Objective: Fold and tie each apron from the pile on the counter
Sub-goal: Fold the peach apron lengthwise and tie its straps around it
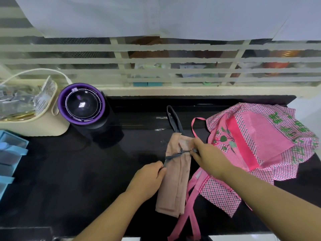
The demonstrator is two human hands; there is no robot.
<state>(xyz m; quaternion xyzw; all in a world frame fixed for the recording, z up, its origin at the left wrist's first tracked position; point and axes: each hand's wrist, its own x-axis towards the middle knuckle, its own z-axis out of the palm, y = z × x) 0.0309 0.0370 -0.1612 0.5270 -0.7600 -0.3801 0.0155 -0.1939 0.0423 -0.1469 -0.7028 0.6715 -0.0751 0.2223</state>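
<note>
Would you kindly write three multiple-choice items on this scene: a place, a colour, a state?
1. Relative to the folded beige cloth apron, the pink checked apron lies: A left; B right; C on top.
2. The beige apron's tie strap is: A dark grey; B white; C yellow.
3. The left hand and right hand: A lie flat; B each pinch a tie end; C lift the pink apron.
B, it spreads on the right; A, the knotted strap is dark grey; B, fingers grip both ends.

beige apron [175, 178] – folded narrow, grey tie [175, 156] knotted across; pink apron [260, 146] crumpled beside.
</note>
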